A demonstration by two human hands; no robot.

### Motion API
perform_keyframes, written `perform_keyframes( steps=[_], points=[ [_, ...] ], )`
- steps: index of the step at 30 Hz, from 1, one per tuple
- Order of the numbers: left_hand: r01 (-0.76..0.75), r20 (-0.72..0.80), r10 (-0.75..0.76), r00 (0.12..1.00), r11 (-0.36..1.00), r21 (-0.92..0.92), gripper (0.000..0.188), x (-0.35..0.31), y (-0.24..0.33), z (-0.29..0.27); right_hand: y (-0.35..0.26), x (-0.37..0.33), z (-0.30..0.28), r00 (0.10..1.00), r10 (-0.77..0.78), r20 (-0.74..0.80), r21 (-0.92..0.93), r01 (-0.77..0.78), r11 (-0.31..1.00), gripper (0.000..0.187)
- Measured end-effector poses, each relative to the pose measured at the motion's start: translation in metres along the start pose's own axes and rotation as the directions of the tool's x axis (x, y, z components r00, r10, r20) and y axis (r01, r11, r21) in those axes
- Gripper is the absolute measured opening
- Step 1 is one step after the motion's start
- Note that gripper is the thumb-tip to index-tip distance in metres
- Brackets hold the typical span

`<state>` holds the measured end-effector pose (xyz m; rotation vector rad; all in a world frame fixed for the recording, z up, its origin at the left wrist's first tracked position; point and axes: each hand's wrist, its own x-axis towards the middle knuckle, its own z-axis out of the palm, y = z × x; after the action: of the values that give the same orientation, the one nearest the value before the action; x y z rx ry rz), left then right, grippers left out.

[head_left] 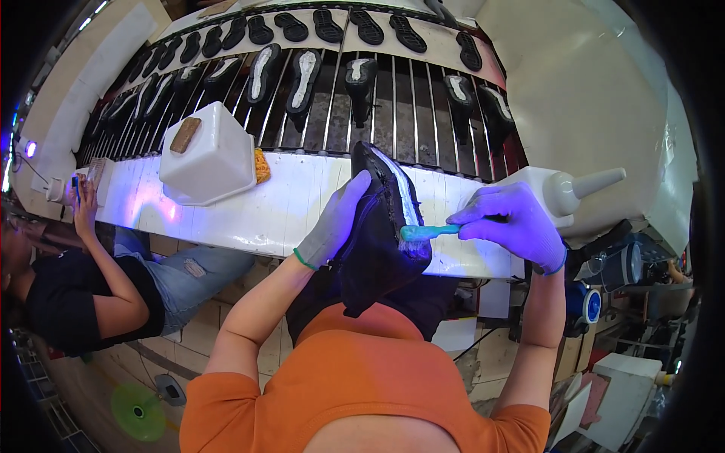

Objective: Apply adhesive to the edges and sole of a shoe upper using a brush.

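Left gloved hand [336, 223] fingers wrapped round black fabric shoe upper [377, 226], held over white bench edge [249, 219]; right gloved hand [513, 226] pinching teal-handled brush [427, 232], bristles on white-coated rim; coating seems partway, near end uncoated

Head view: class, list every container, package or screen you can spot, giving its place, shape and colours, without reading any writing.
White tub: on the white bench, left of the shoe, boxy, a brown block on top.
White bottle: right end of the bench, lying down, cone nozzle.
Phone: far left, held by a seated person, screen facing away.
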<state>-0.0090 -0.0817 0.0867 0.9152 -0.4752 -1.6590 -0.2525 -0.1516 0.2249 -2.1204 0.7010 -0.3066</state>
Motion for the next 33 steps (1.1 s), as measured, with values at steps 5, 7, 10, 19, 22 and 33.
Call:
perform_keyframes(
  steps=[5, 7, 10, 19, 22, 33],
  points=[
    [-0.073, 0.035, 0.072, 0.997, 0.997, 0.019, 0.044, 0.0, -0.001, -0.003, 0.007, 0.001, 0.008, 0.999, 0.011, -0.052, 0.006, -0.011, 1.0, 0.017],
    [-0.106, 0.047, 0.104, 0.994, 0.993, 0.046, 0.044, -0.003, 0.0, -0.003, 0.008, 0.004, 0.009, 0.998, 0.024, -0.064, 0.008, -0.024, 1.0, 0.017],
    [-0.155, 0.041, 0.152, 0.988, 0.981, 0.113, 0.045, -0.006, 0.003, 0.003, 0.011, 0.009, 0.009, 0.985, 0.158, -0.075, -0.02, -0.16, 0.987, 0.017],
    [-0.303, 0.084, 0.292, 0.953, 0.89, 0.342, 0.047, -0.012, 0.01, 0.009, 0.035, 0.018, 0.011, 0.967, 0.186, -0.176, 0.086, -0.173, 0.981, 0.019],
    [-0.337, 0.094, 0.324, 0.941, 0.88, 0.336, 0.047, -0.013, 0.011, 0.008, 0.033, 0.013, 0.011, 0.982, 0.109, -0.151, 0.087, -0.097, 0.991, 0.017],
    [0.05, 0.011, -0.05, 0.999, 0.996, -0.08, 0.05, -0.011, 0.001, -0.003, 0.049, -0.036, -0.001, 0.873, 0.295, -0.389, 0.204, -0.231, 0.951, 0.02]
  ],
)
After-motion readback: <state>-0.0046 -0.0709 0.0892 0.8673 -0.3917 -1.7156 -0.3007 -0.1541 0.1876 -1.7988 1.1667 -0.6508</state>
